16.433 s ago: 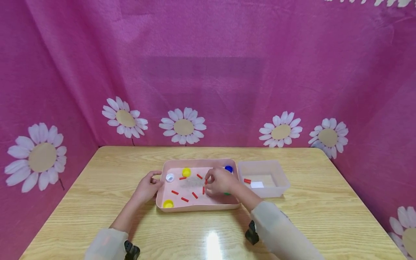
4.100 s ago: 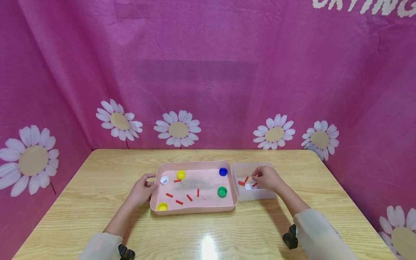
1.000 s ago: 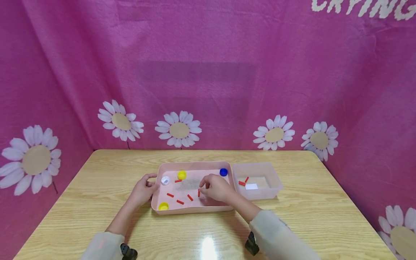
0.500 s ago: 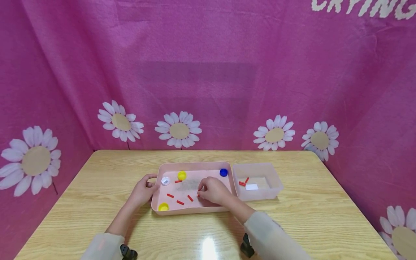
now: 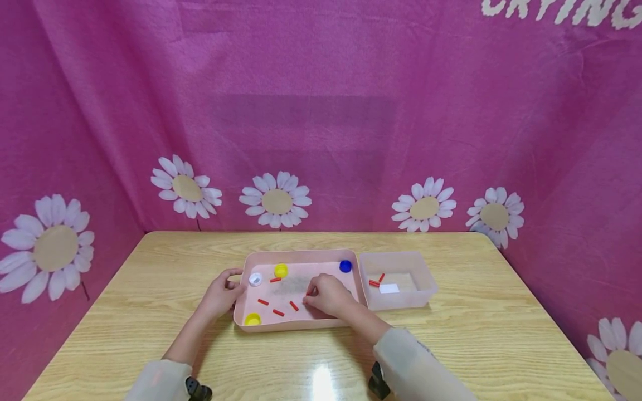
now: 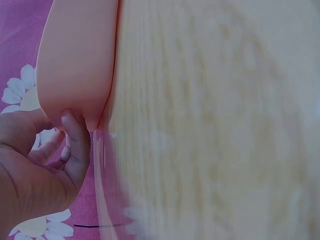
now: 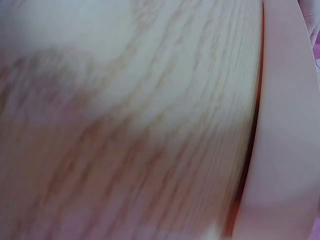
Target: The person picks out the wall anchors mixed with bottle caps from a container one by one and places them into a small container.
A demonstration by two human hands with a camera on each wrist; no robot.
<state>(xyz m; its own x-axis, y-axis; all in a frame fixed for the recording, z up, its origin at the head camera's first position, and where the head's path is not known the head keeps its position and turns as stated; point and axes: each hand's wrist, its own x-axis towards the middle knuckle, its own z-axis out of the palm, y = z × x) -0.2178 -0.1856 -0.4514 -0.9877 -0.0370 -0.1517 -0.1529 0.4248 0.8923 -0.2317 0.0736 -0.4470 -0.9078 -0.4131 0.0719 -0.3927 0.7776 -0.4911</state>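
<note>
My left hand [image 5: 220, 294] grips the left end of a shallow pink tray [image 5: 301, 326]; in the left wrist view its fingers [image 6: 77, 150] curl against the tray's end wall. Inside the tray, my right hand [image 5: 328, 296] pinches a short red stick [image 5: 308, 294], mostly covered by the fingertips. Several similar red sticks lie on the tray floor, one [image 5: 293, 306] just left of that hand and another [image 5: 278, 313] nearer the front wall. The right wrist view shows mainly tabletop and the tray's outer side [image 7: 280, 125], with the right hand out of sight.
Two yellow caps [image 5: 253, 319], a white cap [image 5: 255, 279] and a blue cap [image 5: 345, 266] sit in the tray. A translucent bin [image 5: 423, 298] stands against its right end, holding a few red sticks [image 5: 374, 283] and a white card [image 5: 389, 288]. A pink flowered cloth hangs behind the table.
Over the last second my right hand has lowered and closed its fingertips on a red stick. Earlier it was over the bin, where more sticks now lie. My left hand keeps its hold.
</note>
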